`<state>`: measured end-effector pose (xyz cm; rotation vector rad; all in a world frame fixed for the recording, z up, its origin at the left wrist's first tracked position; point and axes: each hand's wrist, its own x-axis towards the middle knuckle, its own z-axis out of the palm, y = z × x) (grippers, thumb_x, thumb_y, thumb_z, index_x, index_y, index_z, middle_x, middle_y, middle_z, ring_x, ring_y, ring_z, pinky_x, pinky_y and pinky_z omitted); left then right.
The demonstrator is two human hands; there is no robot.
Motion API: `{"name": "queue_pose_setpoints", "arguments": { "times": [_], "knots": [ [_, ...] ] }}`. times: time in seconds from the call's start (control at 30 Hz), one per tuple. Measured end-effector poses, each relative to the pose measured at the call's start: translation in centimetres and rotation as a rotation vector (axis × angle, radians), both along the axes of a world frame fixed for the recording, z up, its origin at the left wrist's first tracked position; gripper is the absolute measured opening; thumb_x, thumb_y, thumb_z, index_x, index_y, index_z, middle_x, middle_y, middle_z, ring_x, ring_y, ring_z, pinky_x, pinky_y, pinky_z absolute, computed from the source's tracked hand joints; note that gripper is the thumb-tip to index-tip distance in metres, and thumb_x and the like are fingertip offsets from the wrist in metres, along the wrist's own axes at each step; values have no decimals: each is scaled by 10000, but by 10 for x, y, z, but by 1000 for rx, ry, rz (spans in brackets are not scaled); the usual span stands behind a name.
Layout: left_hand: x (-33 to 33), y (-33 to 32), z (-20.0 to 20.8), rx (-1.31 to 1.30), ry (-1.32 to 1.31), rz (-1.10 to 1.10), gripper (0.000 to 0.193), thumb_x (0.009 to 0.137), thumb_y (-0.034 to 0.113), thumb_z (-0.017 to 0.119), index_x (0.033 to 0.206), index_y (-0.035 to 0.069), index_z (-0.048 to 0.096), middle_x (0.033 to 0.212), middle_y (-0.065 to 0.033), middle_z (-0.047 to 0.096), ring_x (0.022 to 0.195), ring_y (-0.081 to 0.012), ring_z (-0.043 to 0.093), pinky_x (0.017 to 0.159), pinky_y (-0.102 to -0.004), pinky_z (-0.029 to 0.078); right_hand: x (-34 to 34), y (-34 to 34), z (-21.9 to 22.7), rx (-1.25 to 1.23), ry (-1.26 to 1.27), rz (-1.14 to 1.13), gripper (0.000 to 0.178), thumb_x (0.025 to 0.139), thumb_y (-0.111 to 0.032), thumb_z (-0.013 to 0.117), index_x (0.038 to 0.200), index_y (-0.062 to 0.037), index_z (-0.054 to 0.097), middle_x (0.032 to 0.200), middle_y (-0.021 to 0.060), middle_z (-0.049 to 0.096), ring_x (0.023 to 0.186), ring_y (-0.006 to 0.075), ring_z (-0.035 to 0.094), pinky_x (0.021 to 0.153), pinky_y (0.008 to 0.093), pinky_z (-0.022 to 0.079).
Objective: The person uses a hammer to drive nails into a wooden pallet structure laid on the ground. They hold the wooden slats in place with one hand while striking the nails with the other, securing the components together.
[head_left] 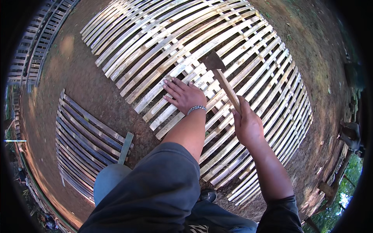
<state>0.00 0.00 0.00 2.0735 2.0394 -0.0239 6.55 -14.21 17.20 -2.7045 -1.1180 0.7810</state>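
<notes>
the right hand [248,125] was clenched round the lower end of the hatchet [228,87], thumb along the wood. from that grip the handle slanted up and to the left, and the blade [214,61] sat at its far end, over the pale slats [151,96]; whether it touched them could not be told. the slats spread out beneath the grip and on every side of it, laid side by side in a broad panel with crosspieces showing in the gaps.

the left hand [184,95] lay to the left of the grip and a little beyond it, palm down on the slats, grasping nothing that showed, its fingers stretched out and slightly apart. a chain bracelet [197,109] circled its wrist.

well to the left of the grip, and nearer the body, was a smaller, darker panel [88,134], with a greenish strip [125,147] across its near corner. bare soil [105,103] ran between the two. a shoe [208,195] showed below the grip, near the lower ends of the slats.
</notes>
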Motion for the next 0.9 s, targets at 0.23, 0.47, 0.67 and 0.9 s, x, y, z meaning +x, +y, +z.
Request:
{"name": "queue_pose_setpoints", "arguments": {
  "times": [0.23,0.47,0.67,0.9],
  "knots": [
    [-8,-13,3,-13,-31,5,698,1088,373,353,1653,1,186,1740,-238,99,1624,-367,67,1286,-586,58,16,-3,17,-359,23,139,386,1072,-270,525,1447,-196,466,1085,196,730,964,415,720,881,532,566],
    [0,-7,7,-29,-59,-9,691,1093,371,318,1660,5,168,1745,-228,83,1627,-357,47,1286,-584,48,8,-15,-2,-114,-24,70,409,1050,-237,574,1442,-160,483,1059,223,726,906,454,710,822,547,569],
    [-12,-2,-2,30,-26,8,690,1091,374,321,1652,-4,187,1745,-228,78,1627,-352,49,1286,-587,45,-3,-5,7,97,-2,-32,399,1052,-234,577,1417,-103,482,999,235,727,888,478,702,801,552,568],
    [-6,-2,4,-6,-24,-10,708,1077,383,339,1646,-16,201,1741,-240,85,1626,-358,58,1285,-589,54,-3,-41,-41,-161,10,4,432,1050,-222,568,1446,-107,440,1023,250,732,881,458,729,777,510,596]
  ]
}}
